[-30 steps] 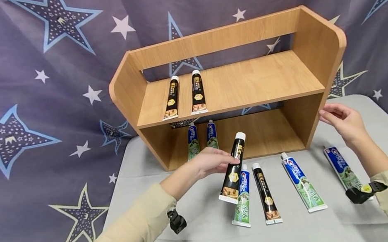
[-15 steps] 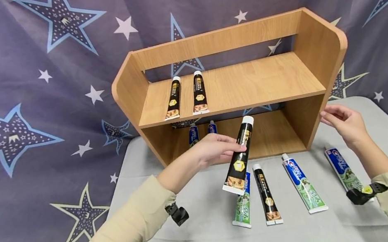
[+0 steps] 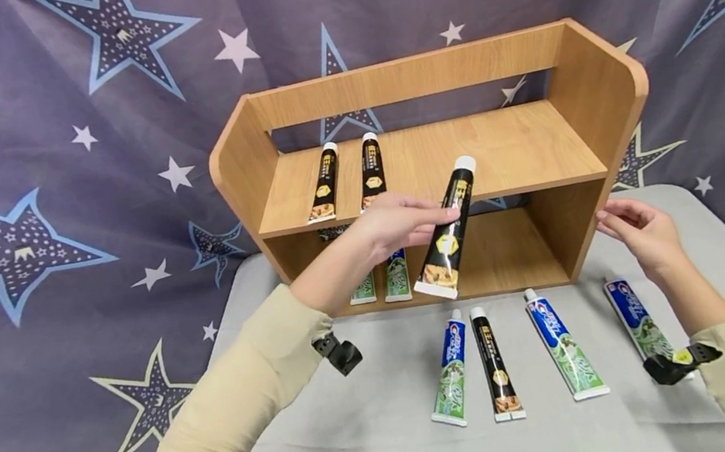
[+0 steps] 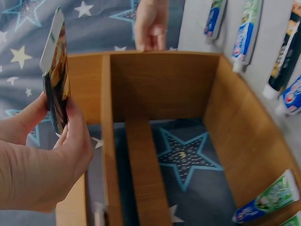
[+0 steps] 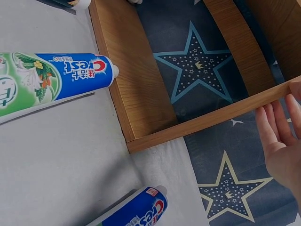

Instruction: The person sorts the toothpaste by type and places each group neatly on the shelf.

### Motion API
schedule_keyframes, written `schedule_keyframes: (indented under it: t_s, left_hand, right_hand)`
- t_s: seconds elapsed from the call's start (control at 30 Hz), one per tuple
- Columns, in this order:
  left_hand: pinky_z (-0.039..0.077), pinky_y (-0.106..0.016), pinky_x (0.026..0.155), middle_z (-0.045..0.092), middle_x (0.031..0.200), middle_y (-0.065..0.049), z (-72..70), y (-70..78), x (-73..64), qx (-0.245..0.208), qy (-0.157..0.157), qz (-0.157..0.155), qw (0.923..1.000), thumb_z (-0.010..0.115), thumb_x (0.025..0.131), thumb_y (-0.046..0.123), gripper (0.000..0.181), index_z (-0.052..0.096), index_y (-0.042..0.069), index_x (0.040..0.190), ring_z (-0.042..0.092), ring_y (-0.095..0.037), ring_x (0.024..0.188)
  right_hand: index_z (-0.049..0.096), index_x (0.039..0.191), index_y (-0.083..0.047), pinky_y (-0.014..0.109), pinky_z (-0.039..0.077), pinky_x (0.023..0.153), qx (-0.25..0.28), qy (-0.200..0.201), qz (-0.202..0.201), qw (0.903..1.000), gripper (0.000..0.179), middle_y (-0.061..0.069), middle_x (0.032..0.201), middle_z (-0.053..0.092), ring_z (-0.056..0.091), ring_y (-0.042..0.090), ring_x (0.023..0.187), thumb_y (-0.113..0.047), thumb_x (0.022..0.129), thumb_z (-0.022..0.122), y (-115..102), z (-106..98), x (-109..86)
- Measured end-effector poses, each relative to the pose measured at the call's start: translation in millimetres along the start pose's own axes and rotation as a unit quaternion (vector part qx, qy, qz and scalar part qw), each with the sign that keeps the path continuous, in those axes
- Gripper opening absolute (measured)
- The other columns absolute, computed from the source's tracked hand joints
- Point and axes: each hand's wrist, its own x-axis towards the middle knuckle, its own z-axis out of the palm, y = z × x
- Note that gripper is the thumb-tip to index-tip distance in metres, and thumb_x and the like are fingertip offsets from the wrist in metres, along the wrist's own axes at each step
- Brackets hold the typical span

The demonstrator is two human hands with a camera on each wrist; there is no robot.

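My left hand (image 3: 402, 226) pinches a black toothpaste tube (image 3: 452, 224) with a white cap between thumb and fingers. In the head view the tube is tilted, cap up, and overlaps the front edge of the wooden shelf unit's (image 3: 609, 87) upper board. The left wrist view shows the tube (image 4: 57, 84) end-on in the hand. Two black toothpaste tubes (image 3: 325, 182) lie on the upper board's left part. Below, partly hidden by my left arm, are two blue-and-green toothpaste tubes (image 3: 396, 275). My right hand (image 3: 644, 231) touches the unit's right side panel (image 5: 207, 120) with fairly straight fingers.
On the grey tabletop (image 3: 367, 444), before the unit, lie a black tube (image 3: 497, 366) and three blue-and-green tubes (image 3: 566, 344), the rightmost partly behind my right wrist. A star-patterned curtain (image 3: 64, 302) hangs behind.
My left hand has lifted the black toothpaste tube up and slightly right, from over the tabletop tubes to the upper board's front edge. The right hand has stayed at the side panel.
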Motion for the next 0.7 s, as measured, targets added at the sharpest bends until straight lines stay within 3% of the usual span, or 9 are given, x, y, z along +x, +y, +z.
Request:
schedule_keyframes:
  t_s: [0.2, 0.3, 0.5, 0.7]
  left_hand:
    - [0.059, -0.026, 0.087, 0.067, 0.119, -0.018, -3.6, 24.7, 10.5, -0.018, 0.038, 0.022, 0.9989, 0.076, 0.082, 0.014, 0.044, 0.061, -0.004, 0.119, 0.067, -0.027, 0.11]
    - [0.06, -0.026, 0.085, 0.067, 0.118, -0.019, -7.2, 35.9, 18.6, -0.049, 0.056, 0.02, 0.9971, 0.075, 0.082, 0.01, 0.043, 0.061, -0.006, 0.119, 0.067, -0.028, 0.11]
    - [0.059, -0.027, 0.089, 0.064, 0.126, -0.018, -17.2, 61.9, 39.1, -0.1, 0.09, -0.006, 0.991, 0.074, 0.082, 0.005, 0.07, 0.038, -0.001, 0.142, 0.065, -0.026, 0.114]
    - [0.06, -0.022, 0.081, 0.064, 0.127, -0.012, -25.0, 84.1, 56.1, -0.098, 0.133, -0.041, 0.9855, 0.076, 0.078, 0.004, 0.093, 0.021, 0.012, 0.152, 0.067, -0.02, 0.112]
  right_hand:
    - [0.07, 0.09, -0.011, 0.016, 0.059, 0.07, -0.003, 0.004, 0.002, 1.0, 0.024, -0.005, 0.082, 0.069, 0.068, 0.003, 0.076, 0.011, 0.086, 0.061, 1, 1, -0.5]
    - [0.07, 0.09, -0.011, 0.016, 0.059, 0.071, 0.005, 0.001, -0.002, 1.0, 0.025, -0.004, 0.082, 0.069, 0.068, 0.004, 0.076, 0.012, 0.085, 0.061, 1, 2, 0.0]
    - [0.071, 0.09, -0.009, 0.016, 0.059, 0.07, 0.02, -0.005, -0.007, 0.9998, 0.028, -0.003, 0.082, 0.07, 0.069, 0.005, 0.075, 0.015, 0.086, 0.058, 1, 1, 1.3]
    - [0.071, 0.089, -0.009, 0.016, 0.059, 0.07, 0.026, -0.005, -0.008, 0.9996, 0.027, -0.002, 0.082, 0.07, 0.069, 0.005, 0.075, 0.015, 0.085, 0.058, 2, 2, 0.4]
